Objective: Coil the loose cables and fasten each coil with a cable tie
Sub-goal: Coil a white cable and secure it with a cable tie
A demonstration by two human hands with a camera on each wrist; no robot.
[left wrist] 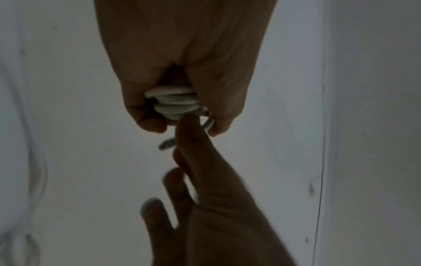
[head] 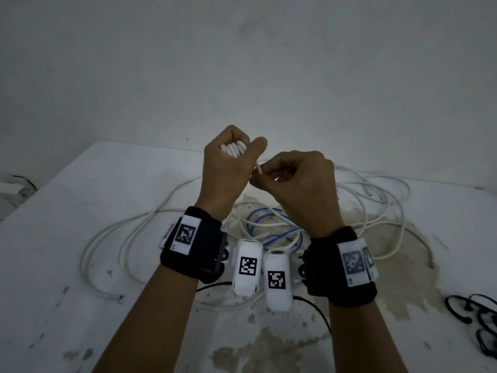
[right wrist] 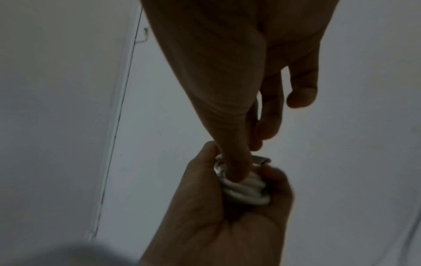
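Note:
My left hand is raised above the table and grips a small tight coil of white cable, its thumb up beside the coil. My right hand meets it from the right and pinches the cable's loose end just below the coil. In the left wrist view the coil shows between the left fingers, with the right hand's fingertip against it and the end plug sticking out. The right wrist view shows a right finger pressing on the coil.
Loose white cables sprawl over the stained white table, with a blue cable under my wrists. Several black cable ties lie at the right edge. A thin black wire runs near my forearms. A wall stands behind.

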